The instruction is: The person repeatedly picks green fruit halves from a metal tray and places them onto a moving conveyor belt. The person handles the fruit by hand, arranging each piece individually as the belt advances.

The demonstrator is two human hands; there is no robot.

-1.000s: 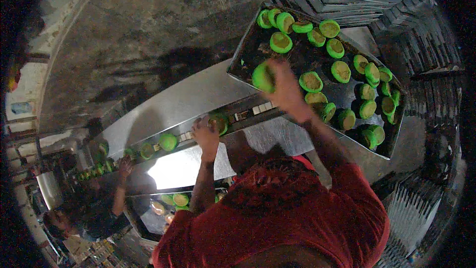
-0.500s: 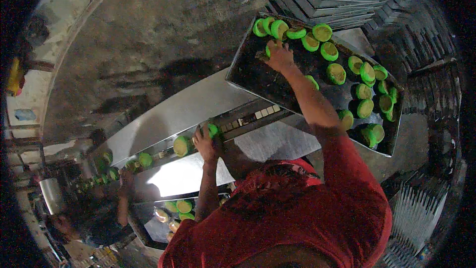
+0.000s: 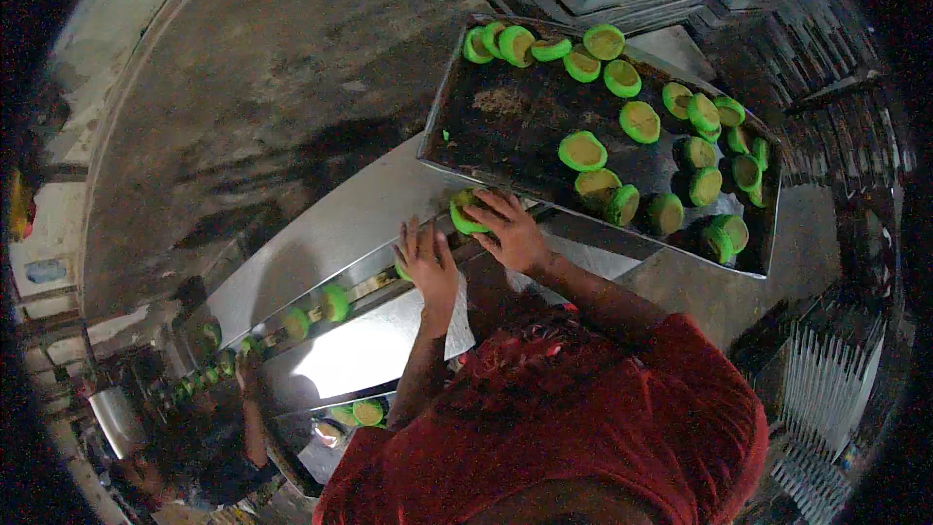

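Caution: the bun (image 3: 462, 219) may roll off the belt (image 3: 374, 284) if released off-centre.
Your right hand (image 3: 510, 233) clasps it over the belt; your left hand (image 3: 428, 258), just beside, has fingers spread; whether it grips anything cannot be told. The far tray (image 3: 525, 131), right, holds loose buns (image 3: 582, 151), several tilted; the near tray (image 3: 318, 462), left, a few.

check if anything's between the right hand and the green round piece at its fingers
Nothing visible stands between them: the right hand has its fingers directly on the green round piece. The left hand is close by, to the left of that piece, but not in between.
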